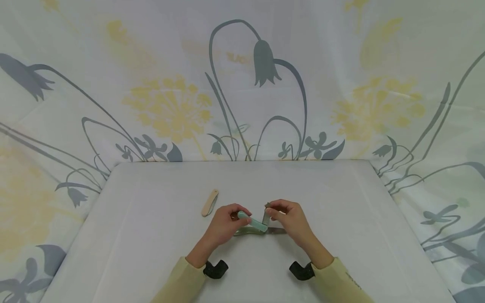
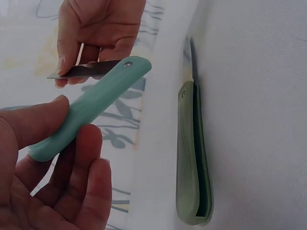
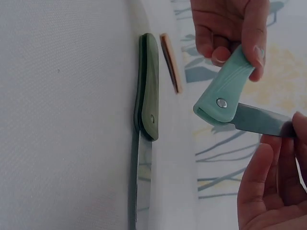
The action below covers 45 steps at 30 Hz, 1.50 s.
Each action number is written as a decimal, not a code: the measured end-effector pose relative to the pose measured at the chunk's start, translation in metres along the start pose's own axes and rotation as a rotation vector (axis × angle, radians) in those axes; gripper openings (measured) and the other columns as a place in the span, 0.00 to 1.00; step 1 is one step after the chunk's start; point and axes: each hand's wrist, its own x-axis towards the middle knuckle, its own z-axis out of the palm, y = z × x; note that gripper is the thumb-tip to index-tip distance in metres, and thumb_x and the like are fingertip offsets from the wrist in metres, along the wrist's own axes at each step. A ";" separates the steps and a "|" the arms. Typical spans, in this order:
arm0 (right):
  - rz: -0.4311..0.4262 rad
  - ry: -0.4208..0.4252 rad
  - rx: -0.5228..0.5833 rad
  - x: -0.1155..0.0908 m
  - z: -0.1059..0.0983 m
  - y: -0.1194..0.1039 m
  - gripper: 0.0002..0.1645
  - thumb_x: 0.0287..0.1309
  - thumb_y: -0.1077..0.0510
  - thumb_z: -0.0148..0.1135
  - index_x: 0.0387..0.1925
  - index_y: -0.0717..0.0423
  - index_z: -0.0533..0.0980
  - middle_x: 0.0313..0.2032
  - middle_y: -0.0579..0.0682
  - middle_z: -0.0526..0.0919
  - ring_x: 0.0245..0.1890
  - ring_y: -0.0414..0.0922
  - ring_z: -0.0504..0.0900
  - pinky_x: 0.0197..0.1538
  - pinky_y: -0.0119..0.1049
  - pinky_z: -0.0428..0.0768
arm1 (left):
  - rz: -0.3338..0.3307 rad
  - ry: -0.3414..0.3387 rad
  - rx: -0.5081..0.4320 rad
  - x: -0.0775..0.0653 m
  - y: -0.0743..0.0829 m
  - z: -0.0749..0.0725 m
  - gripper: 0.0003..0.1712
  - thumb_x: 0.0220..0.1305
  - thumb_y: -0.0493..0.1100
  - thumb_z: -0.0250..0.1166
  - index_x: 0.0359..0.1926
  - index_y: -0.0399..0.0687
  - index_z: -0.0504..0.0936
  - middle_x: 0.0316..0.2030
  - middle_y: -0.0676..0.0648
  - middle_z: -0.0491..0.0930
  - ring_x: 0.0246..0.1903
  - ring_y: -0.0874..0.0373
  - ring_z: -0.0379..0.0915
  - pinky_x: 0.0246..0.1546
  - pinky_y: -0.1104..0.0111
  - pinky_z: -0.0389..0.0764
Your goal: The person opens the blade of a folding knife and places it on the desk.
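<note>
My left hand [image 1: 222, 224] holds the mint-green handle of a folding knife [image 2: 93, 108] between thumb and fingers. With my right hand [image 1: 294, 219] I pinch the knife's blade [image 3: 261, 120] near its tip. The blade stands out at an angle from the handle, turned about a round metal pivot, and the knife is held up over the table. Below it lies a second folding knife [image 2: 188, 153] with an olive-green handle, its blade swung out and pointing right in the head view.
A beige-handled folding knife [image 1: 209, 203] lies folded farther back, left of my hands. The white-covered table [image 1: 151, 189] meets a flower-printed cloth [image 1: 242, 105] at its back edge. Black wrist pieces [image 1: 217, 269] sit at both sleeves.
</note>
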 end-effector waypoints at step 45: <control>-0.002 0.230 0.741 -0.004 0.012 0.001 0.11 0.66 0.70 0.60 0.31 0.53 0.78 0.37 0.48 0.87 0.37 0.40 0.87 0.38 0.29 0.82 | -0.214 0.472 -0.909 0.005 0.003 0.008 0.06 0.65 0.34 0.67 0.43 0.45 0.85 0.35 0.52 0.80 0.35 0.62 0.84 0.29 0.76 0.67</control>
